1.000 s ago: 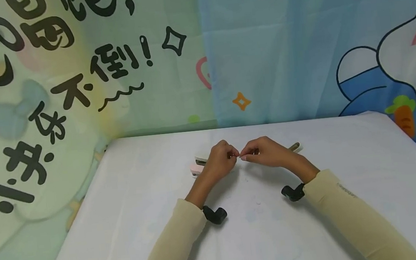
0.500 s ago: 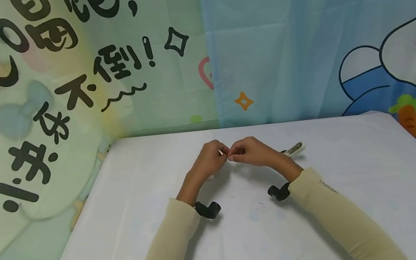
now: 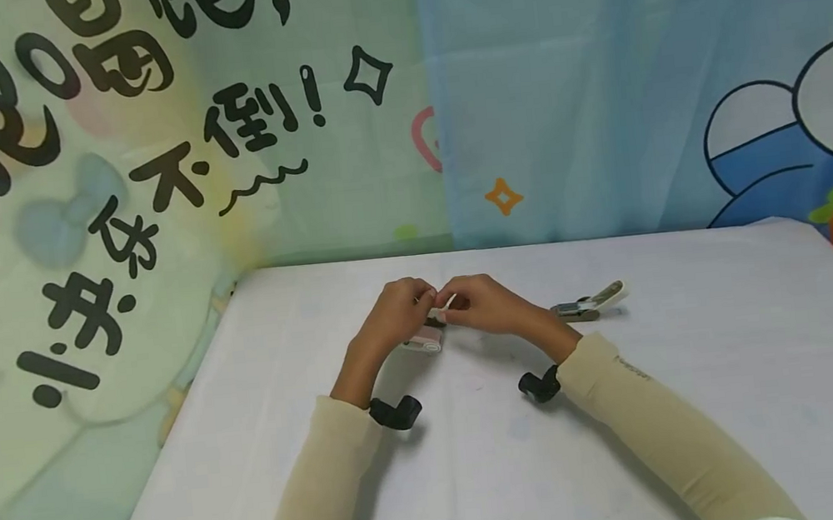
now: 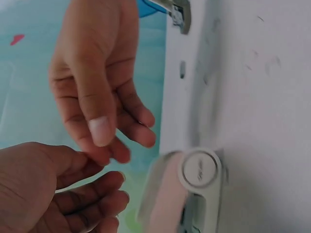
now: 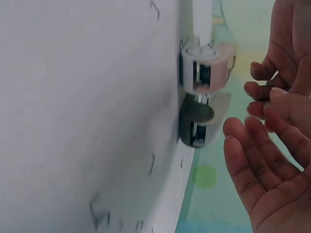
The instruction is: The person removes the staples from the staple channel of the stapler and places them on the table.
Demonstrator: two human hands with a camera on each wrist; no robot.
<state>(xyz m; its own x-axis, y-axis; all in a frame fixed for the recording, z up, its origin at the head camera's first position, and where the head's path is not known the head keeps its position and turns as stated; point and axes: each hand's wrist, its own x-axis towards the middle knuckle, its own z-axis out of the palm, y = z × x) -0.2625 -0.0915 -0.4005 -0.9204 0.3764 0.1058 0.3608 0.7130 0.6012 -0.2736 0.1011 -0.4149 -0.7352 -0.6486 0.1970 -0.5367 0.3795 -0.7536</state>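
My left hand (image 3: 397,312) and right hand (image 3: 484,304) meet at the fingertips above the table. In the left wrist view, the left thumb and forefinger come together against the right forefinger's tip; any tiny thing between them is too small to see. The other right fingers are slightly bent. Just below the hands lies a pink and white stapler (image 3: 426,340), partly covered by the left hand. The right wrist view shows a dark olive and white stapler (image 5: 197,124) beside it. Several loose staples (image 5: 154,9) are scattered on the tabletop.
A third stapler (image 3: 590,303), olive and white with its top raised, lies beyond the right forearm. The white-covered table (image 3: 557,464) ends at a printed cloth backdrop (image 3: 559,95). A black wrist camera (image 3: 396,413) sits on each wrist.
In the head view both hands have shifted left, still fingertip to fingertip, partly because the view itself has turned right. The right-hand stapler has come out from behind the right forearm.
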